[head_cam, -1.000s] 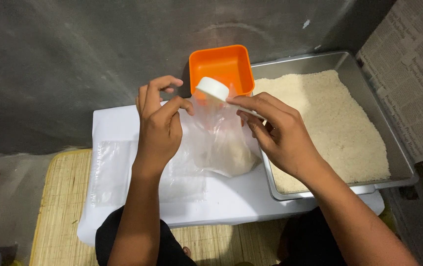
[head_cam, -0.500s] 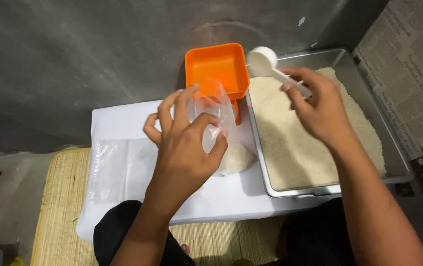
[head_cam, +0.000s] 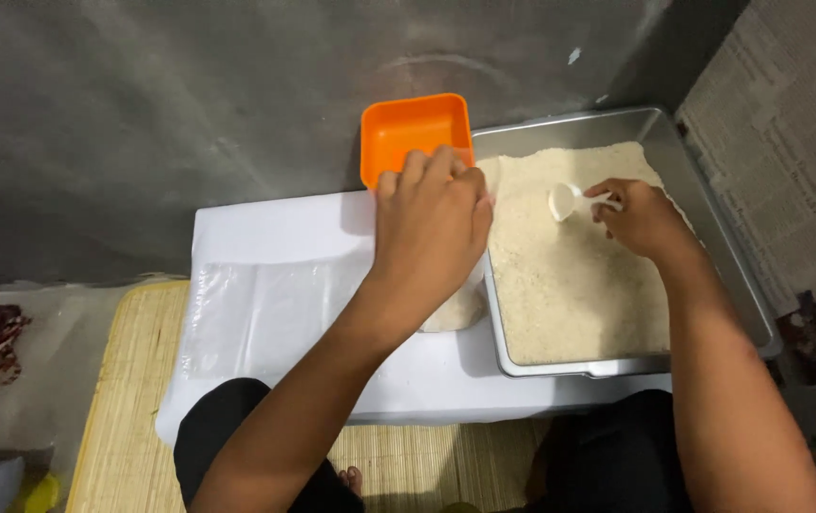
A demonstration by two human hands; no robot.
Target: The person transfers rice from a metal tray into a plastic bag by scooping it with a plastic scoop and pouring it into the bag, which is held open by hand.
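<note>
While the person is sitting at a low white table (head_cam: 275, 233), the left hand (head_cam: 432, 223) is resting over the mouth of a clear plastic bag (head_cam: 455, 309) part-filled with pale grain, near the table's middle, just beside the left wall of a metal tray (head_cam: 712, 237); its fingers are lying close together and curled downward, though whether they are pinching the bag's rim cannot be told. The right hand (head_cam: 645, 217) is hovering over the tray at the table's right edge, its fingertips pinching the handle of a small white scoop (head_cam: 565, 201) whose bowl is sitting on the pale grain (head_cam: 569, 285) filling the tray. An orange square container (head_cam: 413, 133) is standing at the table's far edge, touching the tray's far-left corner. Flat clear bags (head_cam: 265, 318) are lying toward the table's left edge, above a woven mat (head_cam: 123, 380).
</note>
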